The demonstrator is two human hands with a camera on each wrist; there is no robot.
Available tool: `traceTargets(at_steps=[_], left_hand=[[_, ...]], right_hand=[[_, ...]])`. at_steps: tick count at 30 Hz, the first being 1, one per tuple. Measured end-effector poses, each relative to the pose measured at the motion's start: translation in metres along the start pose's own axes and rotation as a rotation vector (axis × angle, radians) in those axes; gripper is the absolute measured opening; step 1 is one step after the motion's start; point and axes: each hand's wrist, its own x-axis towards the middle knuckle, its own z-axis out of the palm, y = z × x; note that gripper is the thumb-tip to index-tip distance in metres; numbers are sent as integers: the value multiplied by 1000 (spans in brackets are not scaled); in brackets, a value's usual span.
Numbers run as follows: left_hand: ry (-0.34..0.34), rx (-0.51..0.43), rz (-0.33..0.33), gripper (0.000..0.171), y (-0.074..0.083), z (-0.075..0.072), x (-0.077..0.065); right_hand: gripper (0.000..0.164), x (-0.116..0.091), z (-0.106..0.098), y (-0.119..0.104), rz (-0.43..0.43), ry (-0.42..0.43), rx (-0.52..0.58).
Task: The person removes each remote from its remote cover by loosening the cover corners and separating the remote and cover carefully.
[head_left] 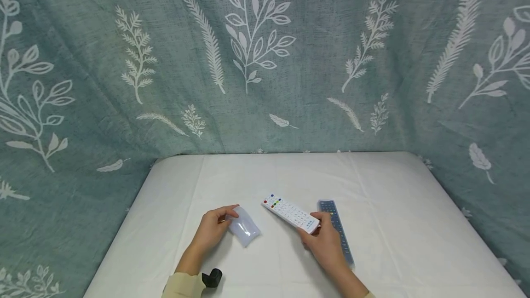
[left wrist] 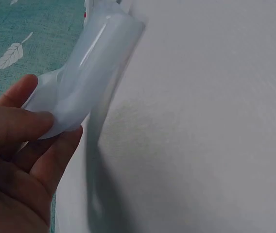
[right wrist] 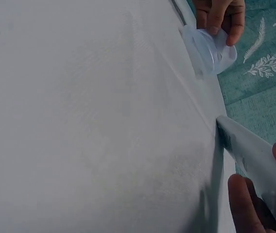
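Note:
My left hand (head_left: 210, 231) pinches one end of a translucent, pale plastic sleeve (head_left: 245, 230) between thumb and fingers. In the left wrist view the soft sleeve (left wrist: 96, 63) looks bowed and hollow. Right of it, my right hand (head_left: 325, 245) grips the near end of a white remote control (head_left: 290, 210), thumb on one edge, fingers on the other. Its buttons face up, with coloured ones at the far end, which points toward the left. A dark blue remote control (head_left: 347, 249) lies on the table, partly hidden behind the right hand.
A white cloth covers the table (head_left: 406, 224). Green leaf-patterned fabric (head_left: 306, 105) hangs behind it and along both sides. A small black device (head_left: 212, 278) sits at the left wrist by the sleeve cuff.

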Motion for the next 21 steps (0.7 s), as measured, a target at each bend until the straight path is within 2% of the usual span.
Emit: traceTargets(at_steps=[9, 13, 21], left_hand=[[-15, 17, 19, 48, -4, 7, 1], [-6, 30, 32, 49, -5, 9, 2], [33, 13, 21, 40, -2, 11, 4]], right_hand=[[61, -9, 12, -2, -59, 53, -342], [60, -12, 16, -2, -86, 55, -409], [61, -15, 21, -3, -113, 29, -479]])
